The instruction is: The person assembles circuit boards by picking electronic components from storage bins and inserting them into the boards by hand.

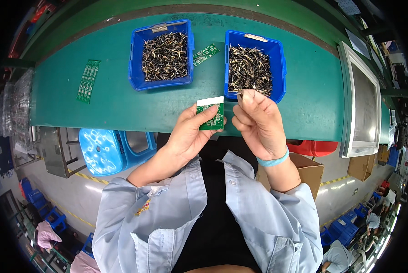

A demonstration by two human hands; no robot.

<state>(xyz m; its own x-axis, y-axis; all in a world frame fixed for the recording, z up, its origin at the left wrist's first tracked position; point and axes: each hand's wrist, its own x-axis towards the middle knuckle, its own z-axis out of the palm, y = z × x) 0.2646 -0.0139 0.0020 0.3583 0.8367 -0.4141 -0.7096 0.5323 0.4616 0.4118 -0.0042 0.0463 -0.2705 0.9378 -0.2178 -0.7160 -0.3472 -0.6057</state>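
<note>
My left hand [188, 132] is closed on a green circuit board [208, 119] with a white strip along its far edge, the thumb lying over its face. To the right, my right hand [261, 123] is raised at the near edge of the right blue bin [280, 68], thumb and forefinger pinched together. A small dark electronic component shows at those fingertips; its exact kind is too small to tell. Small black components with metal leads [249, 66] fill that bin. A light blue band circles my right wrist.
Another blue bin [133, 59] of similar leaded parts [165, 57] stands left of it. A green circuit board [206, 54] lies between the bins, and several narrow joined boards [89, 82] lie far left. A grey-framed panel [361, 100] borders the green table [304, 109] on the right. Blue [99, 152] and red stools stand below.
</note>
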